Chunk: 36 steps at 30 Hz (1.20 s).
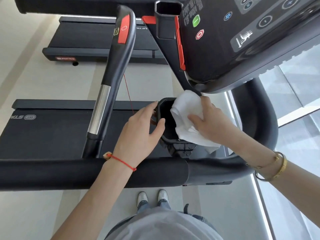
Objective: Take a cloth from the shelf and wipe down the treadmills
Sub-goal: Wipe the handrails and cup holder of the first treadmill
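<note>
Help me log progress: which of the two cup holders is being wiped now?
The near cup holder, below the console: the right hand presses the white cloth into it while the left hand grips its rim. The far cup holder is untouched.

"STAR TRAC" on far treadmill (103,40)

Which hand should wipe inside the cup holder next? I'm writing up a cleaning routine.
The right hand, probably: it already grips the white cloth at the cup holder opening. The left hand holds the holder's rim, clothless.

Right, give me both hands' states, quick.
Left hand: grips the rim of the cup holder.
Right hand: holds the white cloth against the cup holder.
</note>
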### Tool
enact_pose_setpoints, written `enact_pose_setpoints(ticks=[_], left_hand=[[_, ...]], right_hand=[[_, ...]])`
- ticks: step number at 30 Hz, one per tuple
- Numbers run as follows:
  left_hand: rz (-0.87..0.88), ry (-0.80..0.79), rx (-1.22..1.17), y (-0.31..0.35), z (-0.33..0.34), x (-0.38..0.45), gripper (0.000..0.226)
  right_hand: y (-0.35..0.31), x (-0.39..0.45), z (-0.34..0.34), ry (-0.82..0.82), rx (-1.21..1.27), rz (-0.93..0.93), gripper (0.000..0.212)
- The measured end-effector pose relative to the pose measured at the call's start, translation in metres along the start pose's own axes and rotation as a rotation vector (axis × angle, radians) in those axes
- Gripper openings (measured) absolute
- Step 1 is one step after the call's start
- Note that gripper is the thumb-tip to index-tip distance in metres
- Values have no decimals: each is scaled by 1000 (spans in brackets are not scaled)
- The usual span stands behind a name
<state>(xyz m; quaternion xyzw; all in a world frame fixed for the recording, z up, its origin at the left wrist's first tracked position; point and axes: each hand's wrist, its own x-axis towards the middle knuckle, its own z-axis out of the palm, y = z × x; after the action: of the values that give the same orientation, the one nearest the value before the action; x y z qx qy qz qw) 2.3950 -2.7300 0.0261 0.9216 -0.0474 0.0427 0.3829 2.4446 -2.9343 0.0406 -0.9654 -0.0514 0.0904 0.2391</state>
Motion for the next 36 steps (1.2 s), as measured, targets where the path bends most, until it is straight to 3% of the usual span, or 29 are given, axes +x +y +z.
enact_pose_setpoints(ticks=[4, 11, 16, 21, 26, 31, 36], left_hand=[[9, 8, 22, 0, 1, 0, 51], [18, 8, 11, -3, 1, 0, 53], [22, 17, 19, -5, 2, 0, 51], [30, 18, 24, -5, 2, 1, 50], [37, 17, 18, -5, 2, -1, 50], [30, 17, -18, -6, 1, 1, 41], [5, 1, -24, -9, -1, 2, 42]], right_hand=[[-8, 21, -9, -71, 42, 33, 38], [1, -9, -18, -90, 128, -16, 42], [21, -43, -42, -99, 221, -229, 19], [35, -67, -51, -115, 74, -411, 51], [21, -73, -43, -216, -195, -697, 56], [-14, -51, -22, -267, -239, -654, 48], [-1, -53, -29, -243, -261, -683, 50]])
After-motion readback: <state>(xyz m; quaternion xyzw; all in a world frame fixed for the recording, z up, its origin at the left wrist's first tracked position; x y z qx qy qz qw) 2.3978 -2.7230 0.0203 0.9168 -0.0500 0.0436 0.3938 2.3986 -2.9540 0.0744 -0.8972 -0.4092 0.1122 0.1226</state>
